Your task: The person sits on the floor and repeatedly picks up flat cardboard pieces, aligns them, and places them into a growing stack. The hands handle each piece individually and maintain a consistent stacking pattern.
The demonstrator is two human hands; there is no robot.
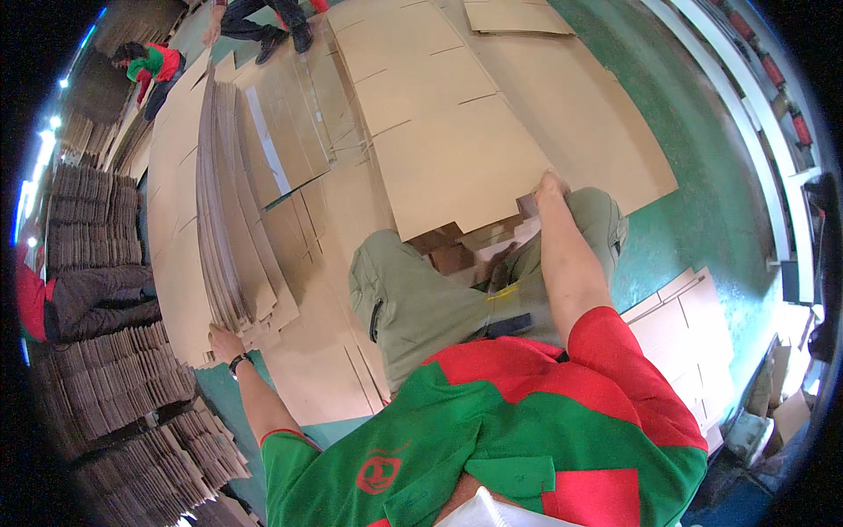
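Flat, slotted brown cardboard sheets lie in front of me and to my left. My left hand (pixel 226 342), with a dark watch at the wrist, is closed on the near end of a cardboard sheet (pixel 176 255) on the left. That sheet lies along a leaning, fanned stack of cardboard (pixel 230 211). My right hand (pixel 551 186) is closed at the near right corner of another cardboard sheet (pixel 448 158), just beyond my knees. The fingertips of both hands are partly hidden at the cardboard edges.
More flat cardboard (pixel 606 132) lies on the green floor (pixel 702 176) at right. Bundled cardboard stacks (pixel 92 211) stand at far left. A person in red and green (pixel 162 63) bends at upper left; another person's legs (pixel 263 26) are at the top. White rails (pixel 746 97) run along the right.
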